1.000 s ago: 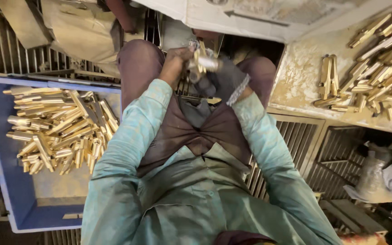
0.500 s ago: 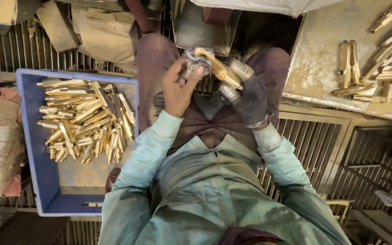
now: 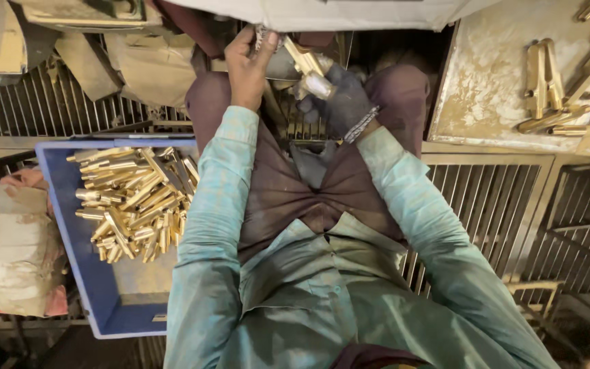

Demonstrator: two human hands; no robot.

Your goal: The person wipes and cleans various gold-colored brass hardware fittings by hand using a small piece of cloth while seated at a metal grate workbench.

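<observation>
The head view is looking straight down on a seated person in a pale green shirt and dark maroon trousers. Both arms are reaching forward over the knees, to the edge of a machine housing (image 3: 349, 14) at the top of the picture.

The left hand (image 3: 246, 65) is bare, and its fingers are curling closed around something small and metallic at the housing's edge — what exactly it is pinching is too hidden to tell. The right hand (image 3: 343, 102), wearing a dark glove, is gripping a brass part (image 3: 303, 61), a short golden piece with a paler silvery end, holding it just beside the left hand and above the gap between the knees.

To the person's left, a blue crate (image 3: 69, 239) is holding a loose heap of brass pieces (image 3: 134, 201) lying every which way. To the right, a worn metal tray (image 3: 486, 102) is carrying more brass pieces (image 3: 554, 89), some laid side by side. A slatted metal grating (image 3: 486, 205) is running beneath it all.

Judging from the grip, doing this well is likely calling for a firm hold with the gloved hand while the bare fingers are guiding the end squarely — keeping the fingertips away from the machine's edge seems wise.
</observation>
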